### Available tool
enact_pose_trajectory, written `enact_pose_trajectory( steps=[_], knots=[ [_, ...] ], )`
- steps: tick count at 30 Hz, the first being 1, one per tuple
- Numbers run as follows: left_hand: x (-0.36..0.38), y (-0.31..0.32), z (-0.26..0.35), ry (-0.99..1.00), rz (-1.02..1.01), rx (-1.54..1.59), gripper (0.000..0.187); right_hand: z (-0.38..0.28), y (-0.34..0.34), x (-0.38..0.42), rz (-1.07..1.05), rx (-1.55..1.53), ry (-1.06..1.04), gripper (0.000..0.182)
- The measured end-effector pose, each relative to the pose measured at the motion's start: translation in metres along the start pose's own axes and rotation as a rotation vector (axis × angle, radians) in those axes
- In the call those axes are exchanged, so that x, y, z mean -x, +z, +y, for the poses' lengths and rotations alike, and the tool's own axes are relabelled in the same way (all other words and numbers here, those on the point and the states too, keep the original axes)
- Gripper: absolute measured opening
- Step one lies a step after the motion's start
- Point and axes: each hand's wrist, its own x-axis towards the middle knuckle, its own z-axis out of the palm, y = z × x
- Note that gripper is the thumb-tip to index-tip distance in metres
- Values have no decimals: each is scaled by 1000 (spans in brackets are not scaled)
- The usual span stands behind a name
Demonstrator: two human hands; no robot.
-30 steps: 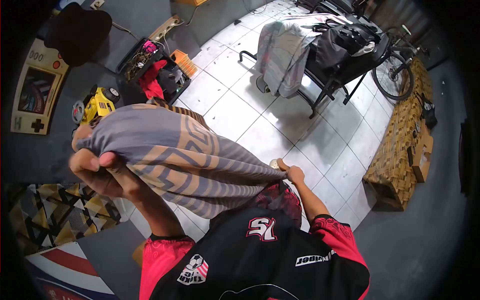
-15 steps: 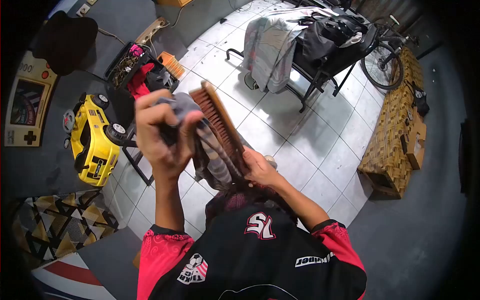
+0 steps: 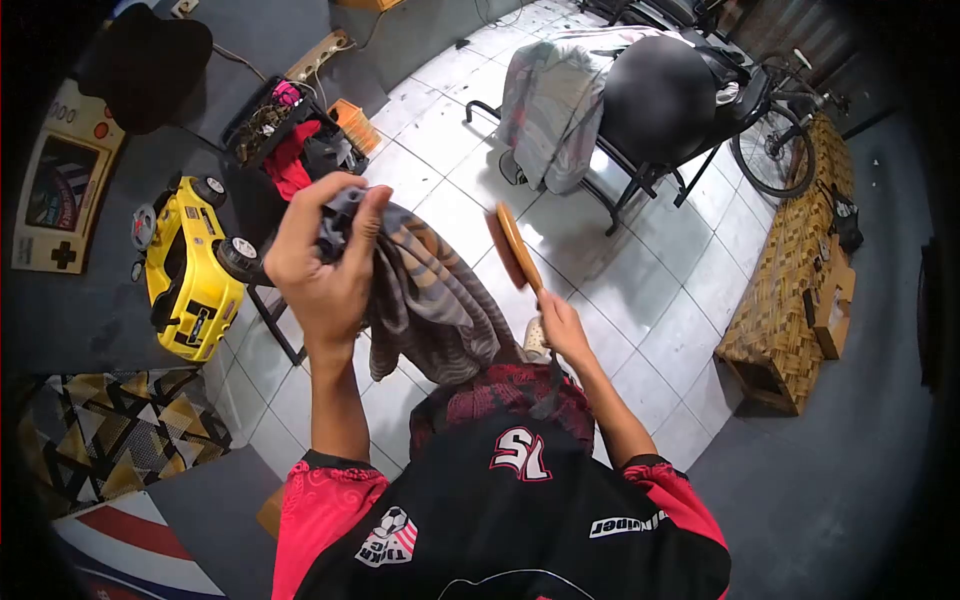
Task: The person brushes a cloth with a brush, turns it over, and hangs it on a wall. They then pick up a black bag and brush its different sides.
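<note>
My left hand (image 3: pixel 325 260) is closed around a bunched end of a grey striped cloth (image 3: pixel 430 290), possibly a garment, and holds it up. The rest of the cloth hangs down in folds toward my lap. In my right hand (image 3: pixel 565 325) I grip the handle of a wooden brush (image 3: pixel 516 245) with reddish-brown bristles. The bristles face left toward the cloth, with a gap between the two.
A yellow toy car (image 3: pixel 190 275) stands at left, near a black bin of odds and ends (image 3: pixel 290 150). Ahead is a black bench (image 3: pixel 640 180) draped with cloth. A bicycle (image 3: pixel 775 150) and a woven box (image 3: pixel 770 330) are at right.
The brush has moved right, away from the cloth, and its bristles are now clear of it. The cloth hangs more spread out below my left hand, which stays raised.
</note>
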Motion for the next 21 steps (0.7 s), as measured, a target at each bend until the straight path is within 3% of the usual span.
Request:
enact_pose_trajectory(
  steps=[2, 5, 9, 12, 14, 16, 18, 21],
  knots=[
    [4, 6, 1, -6, -47, -43, 16, -72, 9, 23, -142, -454, -50, 41],
    [8, 12, 7, -44, -48, -58, 13, -122, 17, 52, -374, -590, -279, 38],
    [2, 11, 9, -87, 71, 92, 12, -78, 40, 40, -425, -363, -323, 38],
    [-5, -3, 10, -170, 161, 172, 17, -7, 36, 10, -302, 220, -284, 40],
    [-9, -10, 9, -198, 264, 244, 18, 76, 24, -10, -358, 372, -179, 46],
    [-12, -16, 2, -233, 340, 301, 20, 144, 6, -23, -406, 793, 98, 51],
    [-19, -15, 4, -85, 422, 147, 23, 158, -11, -19, -326, 845, 178, 57],
    [-11, -16, -7, -211, 252, 255, 26, 149, -17, -29, -136, 769, 169, 58]
  ],
)
